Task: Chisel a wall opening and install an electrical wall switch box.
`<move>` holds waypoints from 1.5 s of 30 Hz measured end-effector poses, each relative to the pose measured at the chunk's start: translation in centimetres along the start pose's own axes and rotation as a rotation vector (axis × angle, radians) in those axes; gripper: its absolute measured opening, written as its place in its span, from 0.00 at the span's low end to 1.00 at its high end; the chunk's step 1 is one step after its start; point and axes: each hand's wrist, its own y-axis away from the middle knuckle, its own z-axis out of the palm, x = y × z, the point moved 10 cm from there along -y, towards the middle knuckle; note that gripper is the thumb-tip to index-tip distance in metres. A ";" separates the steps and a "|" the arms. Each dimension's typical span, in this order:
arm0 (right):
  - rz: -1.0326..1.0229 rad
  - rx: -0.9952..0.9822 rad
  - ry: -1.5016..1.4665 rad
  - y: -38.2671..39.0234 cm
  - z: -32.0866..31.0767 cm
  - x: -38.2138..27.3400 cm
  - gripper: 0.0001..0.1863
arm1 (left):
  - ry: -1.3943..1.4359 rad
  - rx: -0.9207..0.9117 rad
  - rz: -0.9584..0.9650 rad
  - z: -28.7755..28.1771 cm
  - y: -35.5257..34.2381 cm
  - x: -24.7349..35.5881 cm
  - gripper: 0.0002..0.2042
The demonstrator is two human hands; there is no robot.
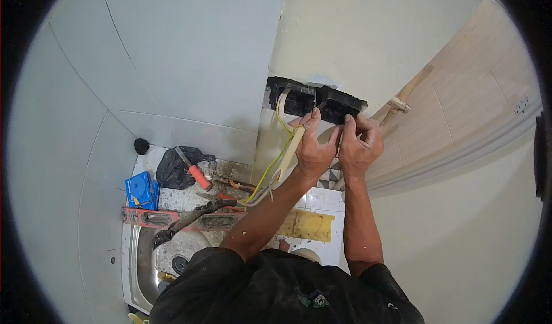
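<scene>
Two black electrical back boxes sit side by side in a rough cutout in the wall, a left box (299,102) and a right box (342,105). My left hand (315,151) is closed at the lower edge, where the two boxes meet, with a fingertip pressed on the right one. My right hand (360,145) pinches the lower right corner of the right box, thumb in front. From the left box hangs a cream cable sheath (290,154) with a yellow-green wire (265,180), passing beside my left hand and forearm.
Below left, a red spirit level (221,220) lies across a steel sink (144,266). A red-handled tool (198,177), a black plastic bag (172,171) and a blue box (142,190) rest on the dirty counter. A yellow sponge-like slab (310,225) lies under my arms. Wooden poles (405,96) lean at right.
</scene>
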 end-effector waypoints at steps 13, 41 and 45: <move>0.127 -0.043 0.109 -1.6 -0.2 -1.8 0.05 | 0.025 0.004 -0.010 0.3 0.3 -0.4 0.30; -0.318 -0.369 0.396 -3.9 1.5 -6.3 0.07 | 0.014 -0.377 0.005 -0.2 -0.2 -0.9 0.28; -0.266 -0.312 0.289 -3.7 1.1 -6.2 0.07 | -0.018 -0.343 -0.004 -0.6 -0.6 -0.3 0.27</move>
